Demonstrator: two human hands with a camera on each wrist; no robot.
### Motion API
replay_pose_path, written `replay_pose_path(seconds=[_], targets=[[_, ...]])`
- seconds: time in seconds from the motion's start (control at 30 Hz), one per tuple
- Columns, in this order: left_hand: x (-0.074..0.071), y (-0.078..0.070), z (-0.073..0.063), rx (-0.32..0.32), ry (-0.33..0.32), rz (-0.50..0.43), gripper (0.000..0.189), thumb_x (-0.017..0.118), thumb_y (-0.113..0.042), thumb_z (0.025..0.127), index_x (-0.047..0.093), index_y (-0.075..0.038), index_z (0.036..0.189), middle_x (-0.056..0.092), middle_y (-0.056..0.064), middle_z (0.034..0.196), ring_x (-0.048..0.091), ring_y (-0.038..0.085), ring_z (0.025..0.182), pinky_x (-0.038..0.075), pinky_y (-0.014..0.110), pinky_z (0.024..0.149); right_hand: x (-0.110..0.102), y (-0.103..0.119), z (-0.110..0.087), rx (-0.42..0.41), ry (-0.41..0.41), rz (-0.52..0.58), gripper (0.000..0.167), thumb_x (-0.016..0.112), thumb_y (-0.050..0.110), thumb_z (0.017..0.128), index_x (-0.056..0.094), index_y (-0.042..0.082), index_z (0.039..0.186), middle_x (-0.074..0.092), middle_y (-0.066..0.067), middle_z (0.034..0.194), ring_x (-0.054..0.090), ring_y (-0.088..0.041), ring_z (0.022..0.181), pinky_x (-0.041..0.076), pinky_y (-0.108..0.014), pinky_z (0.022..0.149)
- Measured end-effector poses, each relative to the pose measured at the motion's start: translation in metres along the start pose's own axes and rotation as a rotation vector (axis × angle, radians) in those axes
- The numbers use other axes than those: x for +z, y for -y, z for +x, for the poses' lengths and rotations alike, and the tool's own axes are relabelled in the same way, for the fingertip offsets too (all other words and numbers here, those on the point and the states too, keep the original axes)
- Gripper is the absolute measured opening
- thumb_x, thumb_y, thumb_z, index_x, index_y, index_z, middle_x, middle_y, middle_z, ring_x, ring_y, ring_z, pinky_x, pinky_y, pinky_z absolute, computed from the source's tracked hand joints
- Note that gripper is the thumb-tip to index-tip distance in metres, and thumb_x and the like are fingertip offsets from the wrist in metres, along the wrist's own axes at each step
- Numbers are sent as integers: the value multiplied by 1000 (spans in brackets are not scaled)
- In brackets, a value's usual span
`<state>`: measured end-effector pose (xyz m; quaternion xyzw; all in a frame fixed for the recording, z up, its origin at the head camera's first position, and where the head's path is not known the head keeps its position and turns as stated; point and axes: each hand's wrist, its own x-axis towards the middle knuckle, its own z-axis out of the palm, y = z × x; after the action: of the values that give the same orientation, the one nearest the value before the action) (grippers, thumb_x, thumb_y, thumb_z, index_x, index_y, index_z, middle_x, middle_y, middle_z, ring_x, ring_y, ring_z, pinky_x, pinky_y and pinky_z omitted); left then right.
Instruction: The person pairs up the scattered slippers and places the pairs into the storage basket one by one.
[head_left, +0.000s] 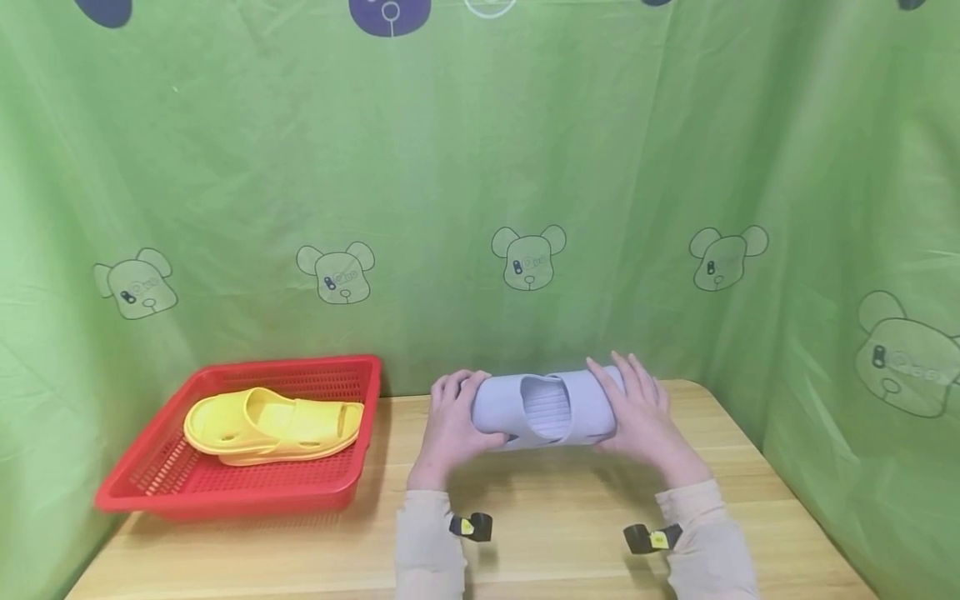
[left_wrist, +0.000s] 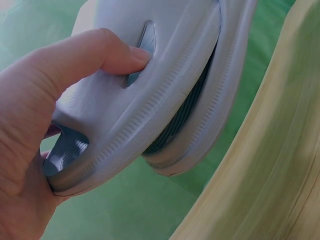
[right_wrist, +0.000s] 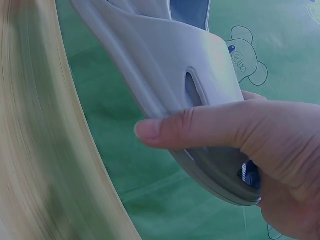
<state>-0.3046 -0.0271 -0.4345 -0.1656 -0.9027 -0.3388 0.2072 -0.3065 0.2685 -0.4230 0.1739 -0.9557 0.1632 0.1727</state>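
Note:
A pair of pale lavender slippers (head_left: 502, 408) is held up sideways above the wooden table (head_left: 555, 542), one set against the other. My left hand (head_left: 450, 425) grips the left end; in the left wrist view its thumb presses by a slot in the slipper upper (left_wrist: 115, 120), and a gap shows between the two slippers. At the right end my right hand (head_left: 645, 417) holds on, its thumb (right_wrist: 190, 127) lying across the side of a slipper in the right wrist view. The fingers behind the slippers are partly hidden.
To the left on the table stands a red mesh basket (head_left: 232, 503). Inside it lie yellow slippers (head_left: 315, 425), one over another. Green curtain (head_left: 450, 167) with bear outlines hangs behind the table and along both sides.

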Motion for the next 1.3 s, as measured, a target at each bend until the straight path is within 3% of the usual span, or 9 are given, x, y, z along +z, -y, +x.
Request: replay_pose_path(seconds=[0.37,0.63,1.3], targets=[[1,-1,0,7,7,14,84,89,-35,56,52,-28,131,48,4,137,36,29,129,42,49,103,-1,-2,-1,4,13,-26,135,93,12,44,18,20,156,19,-26,156,10,-51,143,7,-75,110],[0,-1,0,6,5,15,85,89,-35,55,52,-27,131,48,3,136,36,28,128,42,49,103,0,-1,-1,-11,-12,-33,126,92,11,44,27,20,151,26,-27,151,18,-51,140,15,-75,106],[2,-1,0,6,9,15,87,89,-36,55,51,-26,133,49,5,137,36,28,128,42,50,102,2,0,-1,-9,-15,-31,118,90,8,42,35,16,147,30,-27,146,22,-48,136,18,-73,104]])
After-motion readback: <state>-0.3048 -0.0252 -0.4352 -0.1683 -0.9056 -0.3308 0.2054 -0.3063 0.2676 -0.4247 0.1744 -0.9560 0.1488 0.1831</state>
